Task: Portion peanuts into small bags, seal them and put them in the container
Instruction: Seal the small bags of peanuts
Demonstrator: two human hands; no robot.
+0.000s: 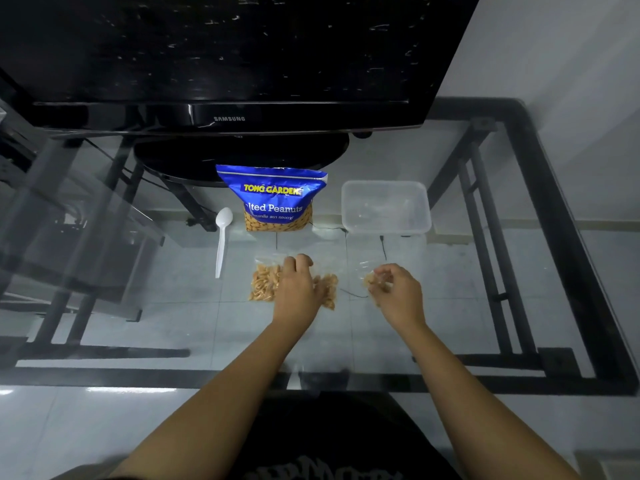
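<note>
Left hand (296, 286): fingers curled, resting on filled small bags (264, 285) on glass surface (450, 306). Right hand (393, 289): pinching another small peanut bag (370, 280). Container (385, 206) behind.

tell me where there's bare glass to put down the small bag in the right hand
Bare glass lies right of the right hand, in front of the clear container, and along the near table edge. It is crowded around the left hand, on the filled bags, with the spoon and peanut pack close by.
</note>
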